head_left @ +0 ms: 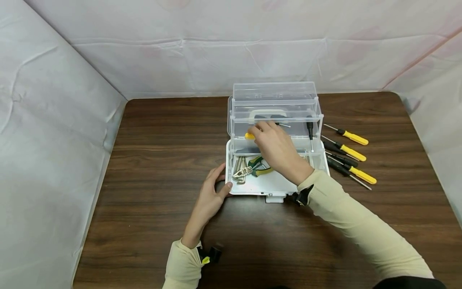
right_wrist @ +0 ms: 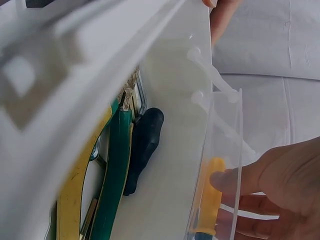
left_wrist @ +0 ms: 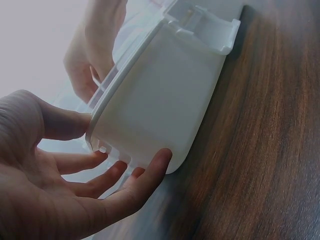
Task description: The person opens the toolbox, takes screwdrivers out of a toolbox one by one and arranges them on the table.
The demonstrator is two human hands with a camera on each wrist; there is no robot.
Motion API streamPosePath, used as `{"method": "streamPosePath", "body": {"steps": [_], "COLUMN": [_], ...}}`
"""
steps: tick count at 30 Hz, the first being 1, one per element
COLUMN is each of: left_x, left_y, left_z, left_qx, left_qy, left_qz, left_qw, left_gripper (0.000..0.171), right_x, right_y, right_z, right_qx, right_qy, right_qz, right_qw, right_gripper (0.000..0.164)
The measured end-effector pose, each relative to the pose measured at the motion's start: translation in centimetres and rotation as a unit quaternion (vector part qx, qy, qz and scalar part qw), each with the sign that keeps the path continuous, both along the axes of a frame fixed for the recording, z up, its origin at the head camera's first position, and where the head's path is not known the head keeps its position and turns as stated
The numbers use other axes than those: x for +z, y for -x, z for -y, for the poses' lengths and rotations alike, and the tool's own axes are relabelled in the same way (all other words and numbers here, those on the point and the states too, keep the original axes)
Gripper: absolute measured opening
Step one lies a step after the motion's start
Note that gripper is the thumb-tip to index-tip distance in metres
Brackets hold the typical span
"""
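A white toolbox (head_left: 267, 188) with clear fold-out trays (head_left: 274, 92) raised at its back stands on the table. My left hand (head_left: 211, 194) grips its front left corner, thumb on the rim (left_wrist: 93, 130) and fingers against the outer wall. Over the trays, my right hand (head_left: 276, 148) holds a yellow-handled screwdriver (right_wrist: 209, 195) at one clear tray; the thumb presses on the handle. Pliers (head_left: 263, 171) with green and yellow handles lie in the box beside several L-shaped hex keys (head_left: 238, 163). A dark handle (right_wrist: 146, 140) lies near the pliers.
Right of the box, several yellow-handled screwdrivers (head_left: 355, 137) and black-handled screwdrivers (head_left: 337, 165) lie on the wooden table (head_left: 162, 148). A black screwdriver (head_left: 310, 127) sits in a clear tray. White sheeting (head_left: 202, 64) stands behind and at both sides. A latch (head_left: 275, 199) juts from the box front.
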State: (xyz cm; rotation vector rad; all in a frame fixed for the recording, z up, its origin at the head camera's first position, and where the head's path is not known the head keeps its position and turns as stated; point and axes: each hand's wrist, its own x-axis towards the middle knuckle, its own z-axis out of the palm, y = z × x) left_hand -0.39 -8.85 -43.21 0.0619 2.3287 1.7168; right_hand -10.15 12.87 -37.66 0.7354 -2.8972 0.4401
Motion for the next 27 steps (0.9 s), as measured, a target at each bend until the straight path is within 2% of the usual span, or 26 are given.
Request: {"method": "streamPosePath", "body": {"steps": [11,27], "left_x": [-0.2,-0.2], "left_y": [-0.2,-0.2], "left_z": [0.1,0.0], "left_qx": [-0.002,0.004], "left_qy": [0.0,-0.002], "left_qz": [0.0,-0.006], "left_qw": [1.0,1.0], "left_gripper": [0.063,0.062], "right_x": [-0.1,0.8], "right_y": [0.0,-1.7], "right_z": [-0.2,-2.0], "right_qx": [-0.01,-0.029], "right_qy": [-0.004,0.006], "right_qz": [-0.006,-0.029], "right_qw": [1.0,0.999], "right_gripper": [0.033,0.032]}}
